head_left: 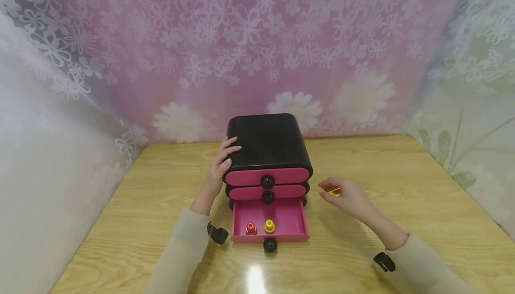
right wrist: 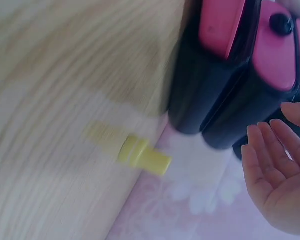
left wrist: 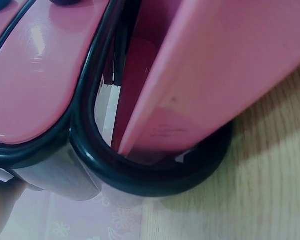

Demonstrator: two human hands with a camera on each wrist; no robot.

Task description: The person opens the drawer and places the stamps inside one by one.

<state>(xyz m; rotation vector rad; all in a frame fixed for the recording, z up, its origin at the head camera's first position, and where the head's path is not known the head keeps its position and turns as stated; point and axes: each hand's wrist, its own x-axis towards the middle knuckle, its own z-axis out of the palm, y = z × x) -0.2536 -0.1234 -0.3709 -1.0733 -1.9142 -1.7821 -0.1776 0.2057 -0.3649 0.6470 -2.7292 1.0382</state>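
Note:
A black cabinet (head_left: 267, 142) with pink drawers stands on the table, its bottom drawer (head_left: 290, 222) pulled out. Inside that drawer, near the front wall, are a small red stepped peg (head_left: 251, 228) and a yellow one (head_left: 269, 226). My left hand (head_left: 217, 169) rests against the cabinet's left side, its fingers lying over the top edge. Right of the cabinet, my right hand (head_left: 348, 195) is in the air with loosely bent fingers. Another yellow peg (right wrist: 145, 155) stands on the table; the right wrist view shows it apart from those fingers, with nothing in the palm.
Two upper drawers, the top one (head_left: 245, 177) and the middle one (head_left: 245, 192), are closed, each with a round black knob. The wooden table (head_left: 132, 222) meets a flowered pink curtain (head_left: 257, 61) behind the cabinet. Pale curtains hang on both sides.

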